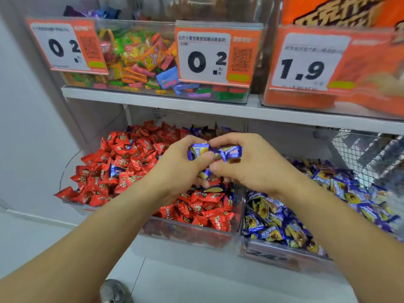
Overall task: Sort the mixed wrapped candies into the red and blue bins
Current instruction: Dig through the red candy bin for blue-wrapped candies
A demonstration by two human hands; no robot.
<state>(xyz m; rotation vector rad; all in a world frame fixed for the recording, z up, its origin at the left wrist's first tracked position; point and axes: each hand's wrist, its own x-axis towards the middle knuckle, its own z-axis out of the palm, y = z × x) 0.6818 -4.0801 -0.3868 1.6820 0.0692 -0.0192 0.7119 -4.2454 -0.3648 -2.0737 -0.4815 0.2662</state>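
White shop shelving (196,110) fills the view, with clear plastic bins on two levels and orange price cards clipped along the upper row. Over the lower shelf, the left hand (181,162) and the right hand (247,162) meet above the clear bin of red foil-wrapped candies (192,234), each with fingers curled round a small bunch of blue-and-yellow wrapped candies (215,150); more blue wrappers peek out beneath the palms.

This looks like the gathering step: blue strays picked out of the red pile and held together, not yet dropped. The next move calls for carrying the bunch rightward across the divider and letting go over the clear bin of blue-wrapped candies (284,256), without spilling any back.

Several blue pieces remain among the red ones, one of them (115,170) left of the hands, and a cluster sits at the back of that bin. The blue bin appears to hold only blue wrappers. Upstairs, a clear box of multicoloured flat sweets (140,62) stands behind the cards.
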